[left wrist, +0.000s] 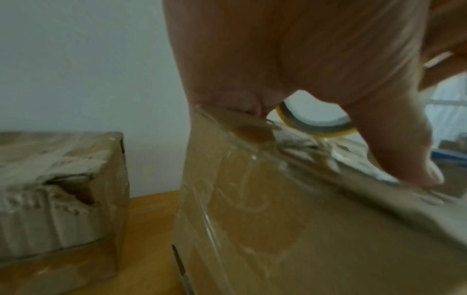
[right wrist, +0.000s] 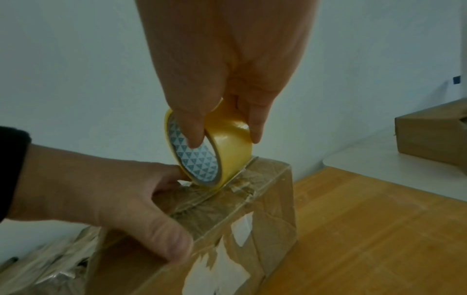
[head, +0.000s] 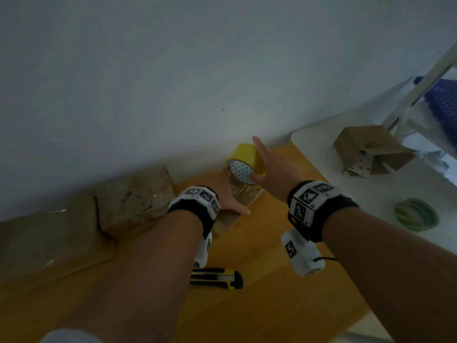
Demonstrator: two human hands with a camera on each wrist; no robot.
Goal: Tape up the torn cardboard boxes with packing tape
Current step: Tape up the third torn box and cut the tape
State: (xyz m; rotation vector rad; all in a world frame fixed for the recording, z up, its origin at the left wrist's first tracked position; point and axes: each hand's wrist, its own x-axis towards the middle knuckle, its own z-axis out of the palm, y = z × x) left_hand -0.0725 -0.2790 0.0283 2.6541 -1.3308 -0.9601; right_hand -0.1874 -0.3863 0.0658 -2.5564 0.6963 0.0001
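Tape roll [right wrist: 215, 153], pinched by the right hand [right wrist: 227, 65], should stay low and taut while the left hand [right wrist: 101, 197], gripping the box [right wrist: 272, 201], steadies it.

Plain white wall [head: 173, 70] just past fingertips; wooden tabletop [head: 272, 305] below them; white surface [head: 346, 194] to their right w/ metal frame [head: 420, 90]. Dim light.
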